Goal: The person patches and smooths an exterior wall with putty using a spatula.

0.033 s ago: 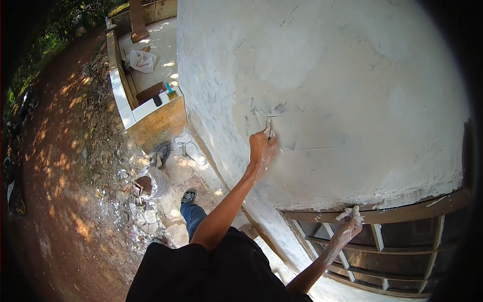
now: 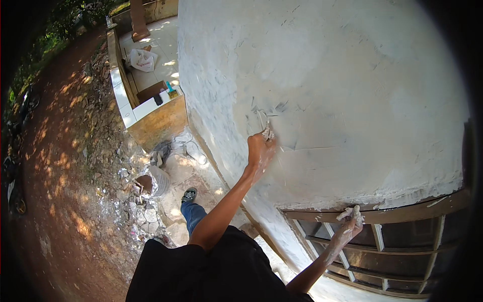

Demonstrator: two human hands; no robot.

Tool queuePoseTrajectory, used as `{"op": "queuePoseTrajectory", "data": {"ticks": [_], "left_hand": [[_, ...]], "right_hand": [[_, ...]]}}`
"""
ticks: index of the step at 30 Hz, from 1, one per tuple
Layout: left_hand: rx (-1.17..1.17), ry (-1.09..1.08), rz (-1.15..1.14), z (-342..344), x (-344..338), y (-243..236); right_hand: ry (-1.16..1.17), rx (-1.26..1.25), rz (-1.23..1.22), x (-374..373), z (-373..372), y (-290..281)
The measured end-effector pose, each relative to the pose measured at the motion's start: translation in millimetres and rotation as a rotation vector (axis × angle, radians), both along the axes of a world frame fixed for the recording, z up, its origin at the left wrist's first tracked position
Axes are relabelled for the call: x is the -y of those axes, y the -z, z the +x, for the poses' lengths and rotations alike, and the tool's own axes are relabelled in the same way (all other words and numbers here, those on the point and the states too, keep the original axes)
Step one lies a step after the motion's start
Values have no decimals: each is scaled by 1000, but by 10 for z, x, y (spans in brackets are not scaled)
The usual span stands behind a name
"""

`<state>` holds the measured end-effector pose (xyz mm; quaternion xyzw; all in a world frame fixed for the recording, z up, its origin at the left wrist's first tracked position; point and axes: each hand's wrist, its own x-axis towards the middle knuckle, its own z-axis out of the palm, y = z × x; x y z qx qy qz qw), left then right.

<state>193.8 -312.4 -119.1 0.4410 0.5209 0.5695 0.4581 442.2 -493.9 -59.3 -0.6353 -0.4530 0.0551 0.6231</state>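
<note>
My left hand [image 2: 261, 151] is closed at the pale plastered wall [image 2: 322, 100], around a small piece smeared with white putty [image 2: 268, 133]. Putty hides what kind of piece it is. Fresh streaks and thin ridges mark the wall just above and beside this hand. Lower right, my right hand [image 2: 349, 227] is closed on a lump of white putty [image 2: 351, 215], beside the brown window frame [image 2: 392, 215]. Whether a tool lies under that lump cannot be made out. White putty coats both hands and the right forearm.
Dark panes [image 2: 382, 261] sit below the frame. At left stand a bucket [image 2: 160, 181] and a low tiled ledge [image 2: 146, 109] bearing a brush [image 2: 171, 91] and a dark object. A white bag [image 2: 143, 60] lies on the tiled floor. Rubble [image 2: 108, 151] borders the reddish dirt path.
My left hand has shifted slightly down and to the left along the wall. The right hand stays at the window frame.
</note>
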Motion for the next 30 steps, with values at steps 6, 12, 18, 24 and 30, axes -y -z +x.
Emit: {"op": "queuePoseTrajectory", "data": {"ticks": [6,12,18,24,30], "left_hand": [[229,-409,253,-552,74,552],[-97,-301,-25,-371,-334,617],[-76,-3,70,159,112,-27],[-9,-368,142,-462,181,176],[-144,-311,48,-362,-356,449]], "right_hand": [[48,80,33,-44,-80,-72],[56,55,39,-64,-26,6],[-22,149,41,8,112,68],[-57,262,34,39,301,171],[-15,205,22,4,164,91]]}}
